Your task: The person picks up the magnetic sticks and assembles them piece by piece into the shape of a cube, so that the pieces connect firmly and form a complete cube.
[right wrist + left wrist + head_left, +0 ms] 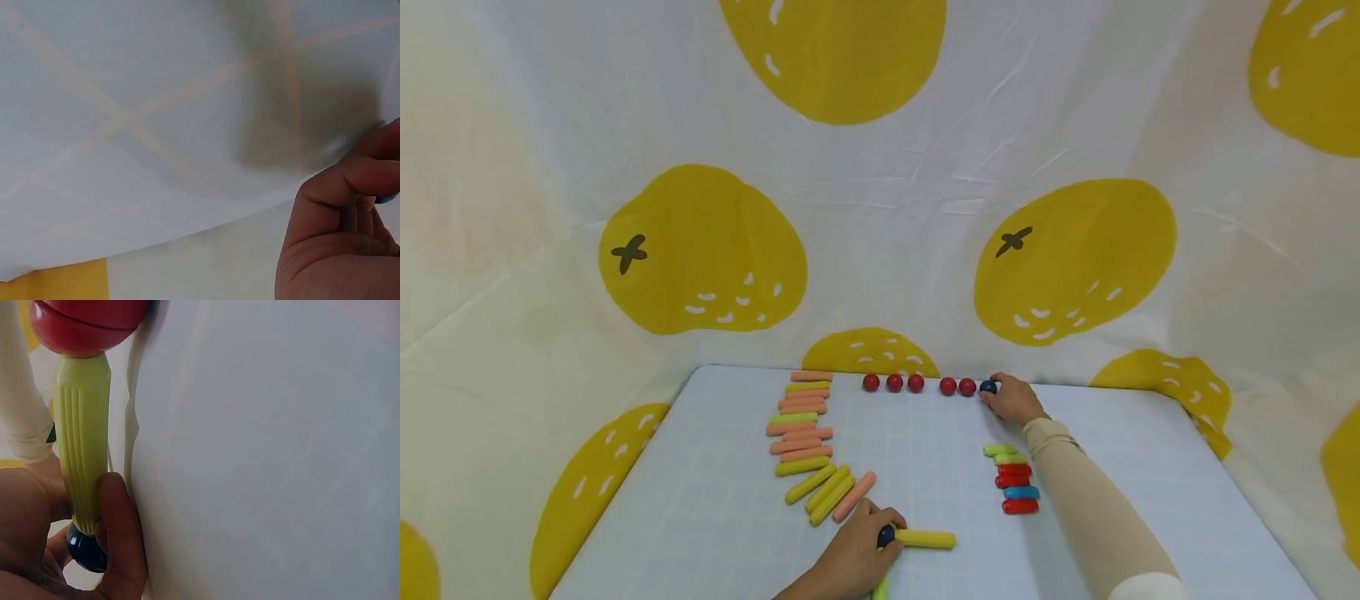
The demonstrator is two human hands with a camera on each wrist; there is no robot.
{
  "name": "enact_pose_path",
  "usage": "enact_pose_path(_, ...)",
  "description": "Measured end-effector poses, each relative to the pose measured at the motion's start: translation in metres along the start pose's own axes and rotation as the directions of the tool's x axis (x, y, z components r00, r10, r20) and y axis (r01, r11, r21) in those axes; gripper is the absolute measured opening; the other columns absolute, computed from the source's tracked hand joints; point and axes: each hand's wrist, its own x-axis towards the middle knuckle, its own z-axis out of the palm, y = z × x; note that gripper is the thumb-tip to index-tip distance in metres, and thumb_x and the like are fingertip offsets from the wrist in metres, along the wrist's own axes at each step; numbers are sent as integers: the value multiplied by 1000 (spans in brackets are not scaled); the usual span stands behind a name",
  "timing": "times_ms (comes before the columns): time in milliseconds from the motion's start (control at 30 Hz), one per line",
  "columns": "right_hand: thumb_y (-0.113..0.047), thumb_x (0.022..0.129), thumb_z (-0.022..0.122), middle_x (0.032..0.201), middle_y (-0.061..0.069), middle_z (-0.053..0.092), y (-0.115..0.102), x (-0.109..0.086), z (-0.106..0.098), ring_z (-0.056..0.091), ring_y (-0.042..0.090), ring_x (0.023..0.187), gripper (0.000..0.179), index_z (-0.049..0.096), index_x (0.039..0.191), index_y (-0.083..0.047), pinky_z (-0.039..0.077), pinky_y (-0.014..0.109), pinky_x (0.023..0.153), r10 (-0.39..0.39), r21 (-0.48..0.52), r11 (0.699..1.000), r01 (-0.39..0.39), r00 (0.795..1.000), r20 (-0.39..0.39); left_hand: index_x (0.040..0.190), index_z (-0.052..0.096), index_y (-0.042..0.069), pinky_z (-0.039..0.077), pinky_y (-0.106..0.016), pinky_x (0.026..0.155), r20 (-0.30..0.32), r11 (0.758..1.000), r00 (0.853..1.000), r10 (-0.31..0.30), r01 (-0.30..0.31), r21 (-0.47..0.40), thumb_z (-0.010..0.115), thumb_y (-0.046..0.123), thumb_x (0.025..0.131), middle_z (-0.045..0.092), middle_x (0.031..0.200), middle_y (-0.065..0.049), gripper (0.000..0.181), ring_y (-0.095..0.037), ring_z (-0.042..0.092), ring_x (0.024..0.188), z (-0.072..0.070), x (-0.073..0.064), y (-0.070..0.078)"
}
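Near the front of the table, my left hand (859, 550) grips a dark blue ball (886, 536) between thumb and fingers. A yellow stick (928, 540) extends rightward from that ball. In the left wrist view, a ribbed yellow-green stick (81, 437) joins the same ball to a red ball (87, 325) at its other end. At the back edge, my right hand (1017, 402) pinches another dark blue ball (988, 387), at the right end of a row of balls. Curled fingers hide most of that ball in the right wrist view.
Several red balls (915, 383) line the table's back edge. Pink, yellow and green sticks (801, 444) form a curved column on the left. Short green, red and blue sticks (1021, 493) lie beside my right forearm. A fruit-patterned cloth (880, 208) hangs behind the table (685, 500).
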Motion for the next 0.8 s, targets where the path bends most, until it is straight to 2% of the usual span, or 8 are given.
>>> enact_pose_path(133,-32,101,63,139,28,58,2,-3,2,57,42,114,54,52,142,1,45,61,108,-2,-24,1000,2,1000,1,112,70,26,42,-30,71,8,1000,1000,8,-8,-5,70,27,96,46,98,-2,15,-15,48,76,2,-3,2)
enact_pose_path(367,-30,103,60,142,26,58,1,-15,1,56,42,122,51,51,146,-2,44,60,110,-13,-10,1000,13,1000,-17,111,69,27,45,-30,72,-9,999,999,38,-38,30,71,28,96,48,98,0,15,-13,49,76,1,-7,4)
enact_pose_path(433,-30,104,59,137,25,61,-2,-22,-2,59,40,117,50,51,146,-4,47,58,108,-36,8,999,36,999,-21,111,70,27,48,-33,74,-17,998,999,35,-34,44,71,28,95,50,99,0,16,-13,50,78,-1,-7,4)
enact_pose_path(567,-30,103,61,113,17,69,-11,-38,-10,62,27,93,49,52,145,-5,56,43,89,-108,44,993,110,994,-32,112,69,28,50,-35,78,-37,997,998,46,-43,65,71,28,95,52,101,-1,17,-12,51,83,-4,-4,2)
enact_pose_path(667,-31,103,62,99,12,69,-14,-54,-14,59,21,81,50,52,145,-7,51,32,73,-146,54,988,148,989,-29,112,70,27,49,-34,78,-54,995,996,66,-62,74,71,28,95,53,101,-1,17,-12,51,84,-5,0,1)
enact_pose_path(800,-30,102,63,97,11,68,-18,-81,-12,56,19,76,49,52,146,-10,46,29,65,-180,73,981,180,984,1,112,70,26,50,-38,81,-67,997,996,53,-48,65,71,28,94,54,103,-1,18,-14,52,88,-4,4,0)
